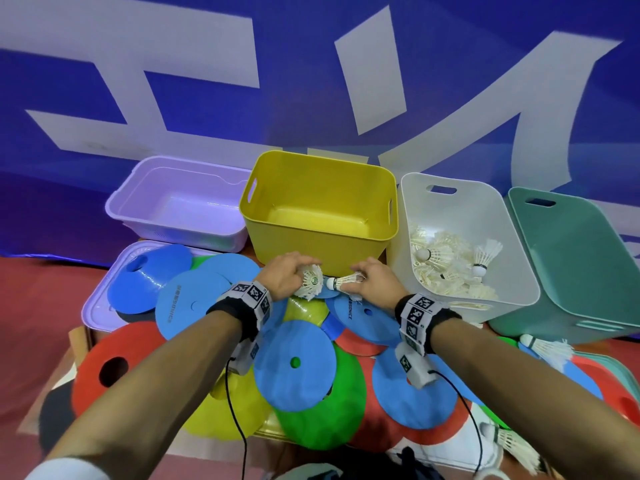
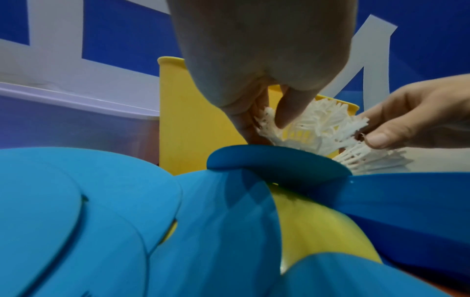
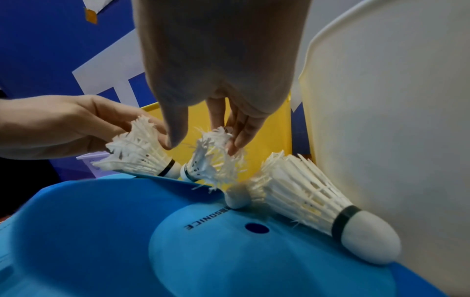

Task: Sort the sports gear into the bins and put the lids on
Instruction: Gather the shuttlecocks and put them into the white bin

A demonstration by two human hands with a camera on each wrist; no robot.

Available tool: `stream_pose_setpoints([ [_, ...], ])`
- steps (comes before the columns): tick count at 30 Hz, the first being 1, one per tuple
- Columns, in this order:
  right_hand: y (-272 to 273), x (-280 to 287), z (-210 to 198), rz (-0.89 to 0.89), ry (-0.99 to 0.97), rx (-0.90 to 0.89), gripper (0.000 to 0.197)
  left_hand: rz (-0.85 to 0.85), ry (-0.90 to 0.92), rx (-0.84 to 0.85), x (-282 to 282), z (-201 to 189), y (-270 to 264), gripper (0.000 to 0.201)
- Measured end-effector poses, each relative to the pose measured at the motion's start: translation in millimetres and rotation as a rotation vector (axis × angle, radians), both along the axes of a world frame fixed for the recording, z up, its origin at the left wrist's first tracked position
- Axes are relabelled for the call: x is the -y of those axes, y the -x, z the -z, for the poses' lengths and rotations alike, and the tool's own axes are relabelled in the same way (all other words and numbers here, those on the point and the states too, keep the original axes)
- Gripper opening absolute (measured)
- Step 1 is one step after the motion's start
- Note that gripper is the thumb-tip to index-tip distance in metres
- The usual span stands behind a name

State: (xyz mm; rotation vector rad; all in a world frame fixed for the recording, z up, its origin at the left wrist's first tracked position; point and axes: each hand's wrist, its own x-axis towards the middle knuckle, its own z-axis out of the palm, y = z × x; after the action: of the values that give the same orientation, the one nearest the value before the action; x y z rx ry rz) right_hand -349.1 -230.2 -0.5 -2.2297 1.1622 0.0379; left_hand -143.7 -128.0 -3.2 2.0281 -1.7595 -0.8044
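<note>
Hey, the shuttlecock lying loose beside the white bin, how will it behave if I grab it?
The shuttlecock probably feels very light: thin feathers, small cork. Its frayed feather tips suggest it crushes easily, so grip near the cork. Lying on its side on a blue cone, it may roll in an arc.

Both forearms are bare, and each wrist carries a black band [image 1: 239,308] wrapped with a white strip of square black-and-white coded markers [image 1: 417,313]. Below each band hangs a small white block, probably the wrist camera housing [image 1: 420,374], with a thin black cable [image 1: 235,414] trailing back along the arm. A white sleeve edge [image 1: 69,471] shows at the left elbow.
</note>
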Motion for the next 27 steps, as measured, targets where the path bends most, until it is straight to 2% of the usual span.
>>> stream_pose_setpoints([
  [2,1.1,-1.3,3.5,0.007,-0.024,-0.061,0.065,0.021,-0.03,0.04,-1.7,1.1,2.6,0.046],
  [5,5.0,-5.5,6.4,0.015,-0.051,-0.112,0.066,0.024,-0.064,0.038,-3.3,1.8,8.6,0.049],
  [9,8.0,-7.4,7.3,-0.023,-0.024,-0.165,0.063,-0.016,-0.096,0.017,-3.1,0.4,13.2,0.073],
  [11,7.8,-8.8,7.2,-0.049,0.005,-0.196,0.061,-0.011,-0.129,0.065,-3.1,-1.8,14.5,0.086],
  [13,7.3,-10.3,6.3,-0.067,0.027,-0.22,0.059,-0.004,-0.147,0.13,-2.8,-3.1,16.1,0.088],
  [16,6.5,-10.5,2.5,-0.074,0.073,-0.245,0.057,-0.026,-0.138,0.15,-3.7,-0.9,17.5,0.083],
  [19,7.1,-10.3,-4.6,-0.087,0.142,-0.243,0.053,-0.061,-0.09,0.094,-6.6,-0.8,17.5,0.073],
  [23,13.2,-12.0,-17.7,-0.096,0.192,-0.187,0.05,-0.078,0.04,-0.02,-10.6,-8.0,16.0,0.058],
  [27,23.6,-13.3,-36.5,-0.105,0.236,-0.1,0.051,-0.074,0.174,0.002,-7.6,-21.0,20.3,0.037],
])
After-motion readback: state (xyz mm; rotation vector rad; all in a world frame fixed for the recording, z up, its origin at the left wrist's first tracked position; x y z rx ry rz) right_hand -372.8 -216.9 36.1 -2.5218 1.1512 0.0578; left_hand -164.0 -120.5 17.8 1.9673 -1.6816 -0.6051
